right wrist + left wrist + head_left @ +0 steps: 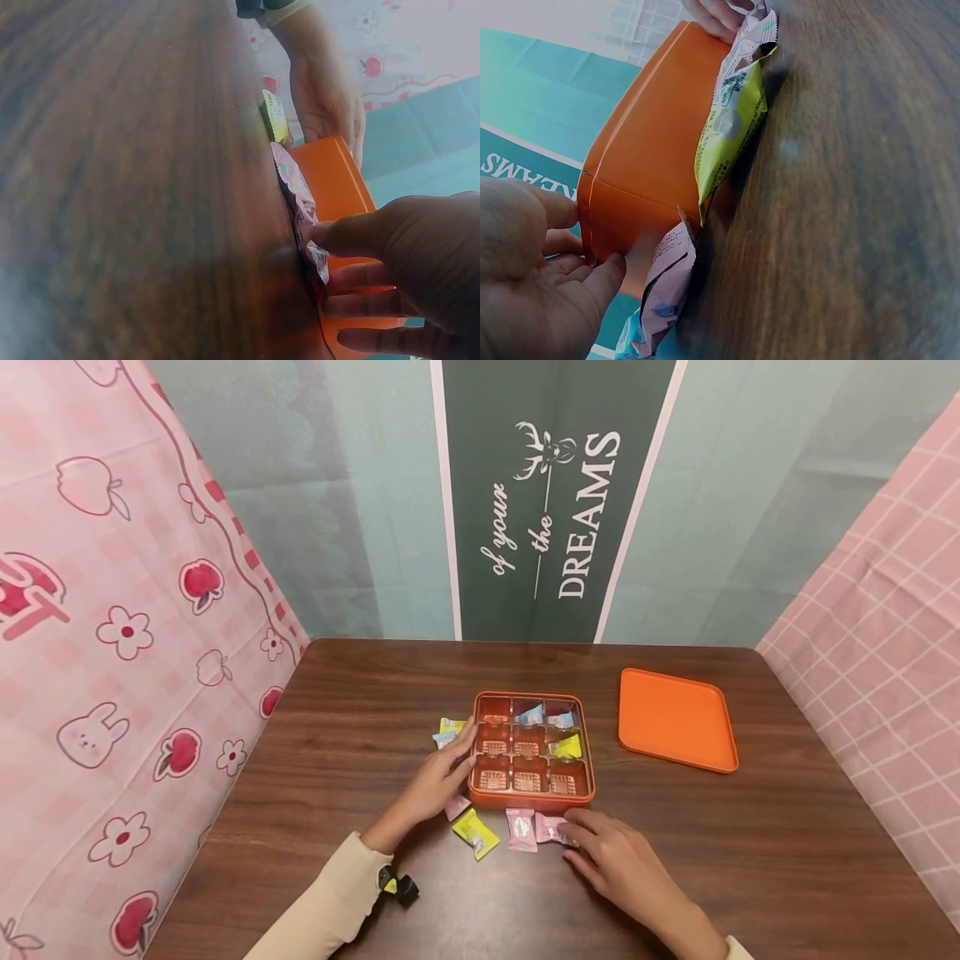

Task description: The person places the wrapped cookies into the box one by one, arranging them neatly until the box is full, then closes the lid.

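An orange box with several copper-coloured compartments sits on the table. Blue-wrapped candies and a yellow one lie in compartments at its back and right. My left hand rests against the box's left side, its fingertips touching the wall and rim. Beside the box's front wall, my right hand touches the right end of a pink candy; its thumb is apart from the index finger. Another pink candy and a yellow candy lie to the left of that. A further pink candy is near the left hand.
An orange lid lies flat on the brown wooden table, to the right of the box. Yellow and blue candies are partly hidden behind the left hand. Printed cloths hang around the table.
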A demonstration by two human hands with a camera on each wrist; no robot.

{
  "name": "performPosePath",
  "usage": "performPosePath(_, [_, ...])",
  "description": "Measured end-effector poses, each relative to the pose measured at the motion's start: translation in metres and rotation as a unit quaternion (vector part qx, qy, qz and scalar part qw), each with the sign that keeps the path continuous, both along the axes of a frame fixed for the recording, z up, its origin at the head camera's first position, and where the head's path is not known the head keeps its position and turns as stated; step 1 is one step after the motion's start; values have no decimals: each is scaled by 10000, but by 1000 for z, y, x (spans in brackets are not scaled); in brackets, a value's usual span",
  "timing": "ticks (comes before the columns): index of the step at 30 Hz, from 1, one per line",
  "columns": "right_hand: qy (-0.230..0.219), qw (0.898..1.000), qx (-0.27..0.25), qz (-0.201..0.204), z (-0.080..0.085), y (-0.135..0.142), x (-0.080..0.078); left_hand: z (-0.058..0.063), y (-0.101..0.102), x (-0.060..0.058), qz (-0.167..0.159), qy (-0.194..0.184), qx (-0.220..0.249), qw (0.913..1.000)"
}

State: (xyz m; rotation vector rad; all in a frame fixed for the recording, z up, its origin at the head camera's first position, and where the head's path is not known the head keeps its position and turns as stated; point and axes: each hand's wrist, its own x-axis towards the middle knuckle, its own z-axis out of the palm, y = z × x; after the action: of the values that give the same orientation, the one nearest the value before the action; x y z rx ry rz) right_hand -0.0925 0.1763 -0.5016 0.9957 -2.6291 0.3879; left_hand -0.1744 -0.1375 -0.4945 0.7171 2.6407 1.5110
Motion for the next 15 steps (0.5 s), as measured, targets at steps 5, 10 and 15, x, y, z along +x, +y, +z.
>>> performPosePath(5, [-50, 9999, -25, 96, 2, -1, 0, 0, 0, 0, 8, -16, -9, 10000])
performPosePath(10, [18, 9999, -18, 101, 2, -2, 0, -1, 0, 1, 6, -42, -22, 10000])
performPosePath(15, [12, 10000, -42, 25, 2, -4, -1, 0, 0, 0, 6, 20, -6, 10000])
